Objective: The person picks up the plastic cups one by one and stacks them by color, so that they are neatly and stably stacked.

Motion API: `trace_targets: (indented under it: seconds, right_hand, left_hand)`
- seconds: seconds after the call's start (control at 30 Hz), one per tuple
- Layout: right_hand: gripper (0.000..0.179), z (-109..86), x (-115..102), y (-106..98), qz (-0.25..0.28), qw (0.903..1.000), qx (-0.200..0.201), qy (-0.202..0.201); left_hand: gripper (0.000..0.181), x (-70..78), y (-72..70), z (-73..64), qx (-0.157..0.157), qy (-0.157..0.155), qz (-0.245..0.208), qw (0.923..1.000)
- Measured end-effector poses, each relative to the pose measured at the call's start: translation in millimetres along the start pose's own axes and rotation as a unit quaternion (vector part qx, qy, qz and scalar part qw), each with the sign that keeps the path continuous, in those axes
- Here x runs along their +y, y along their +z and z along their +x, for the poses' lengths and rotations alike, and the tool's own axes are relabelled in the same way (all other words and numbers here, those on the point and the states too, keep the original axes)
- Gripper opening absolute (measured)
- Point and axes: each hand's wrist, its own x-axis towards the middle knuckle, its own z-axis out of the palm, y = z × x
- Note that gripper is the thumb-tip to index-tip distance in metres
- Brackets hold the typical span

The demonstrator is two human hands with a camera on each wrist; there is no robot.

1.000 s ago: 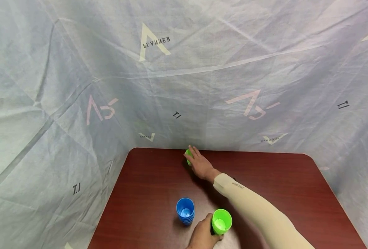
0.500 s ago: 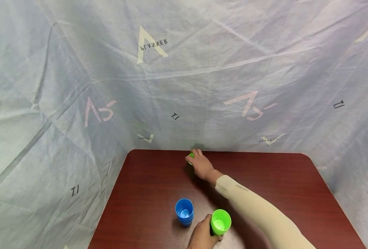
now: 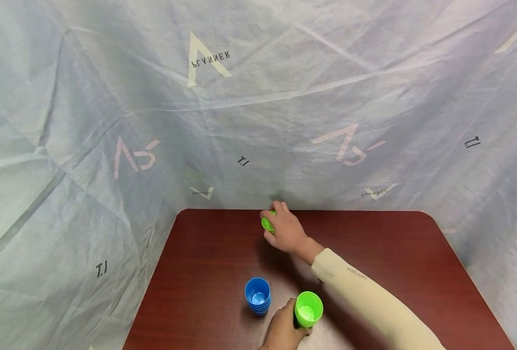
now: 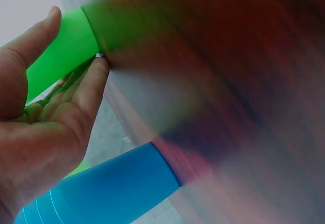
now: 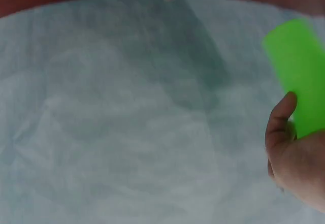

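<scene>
My left hand (image 3: 282, 328) grips a bright green plastic cup (image 3: 309, 309) near the table's front, mouth up. In the left wrist view, the thumb lies on one side of that cup (image 4: 66, 46) and the fingers on the other. Just left of it stands a stack of nested blue cups (image 3: 257, 294), upright and apart from the hand. At the far table edge my right hand (image 3: 286, 228) holds another green cup (image 3: 267, 222), its mouth tilted toward me. Most of this cup is hidden by the hand in the head view; the right wrist view shows its smooth side (image 5: 297, 69).
The dark red-brown table (image 3: 210, 257) has rounded far corners. Pale grey printed sheeting (image 3: 258, 121) hangs close behind the far edge and along both sides. The right sleeve (image 3: 363, 291) stretches across the table's right half.
My right hand's fingers, straighter a second ago over the far green cup, now curl around it. The hand has shifted slightly right, and the cup has tilted. The left hand stays put.
</scene>
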Motion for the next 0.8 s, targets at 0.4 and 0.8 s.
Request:
trace_targets:
  seconds: [0.4, 0.8]
  right_hand:
    - [0.035, -20.8, -15.2, -50.5, 0.077, 0.9967, 0.018, 0.015]
    - [0.033, -67.8, -12.7, -76.8, 0.127, 0.9869, 0.096, -0.030]
  left_hand:
    - [0.071, -0.3, -0.7, 1.5, -0.007, 0.012, 0.003, 0.9999]
    - [0.065, -1.4, 2.4, 3.2, -0.006, 0.001, -0.001, 1.0000]
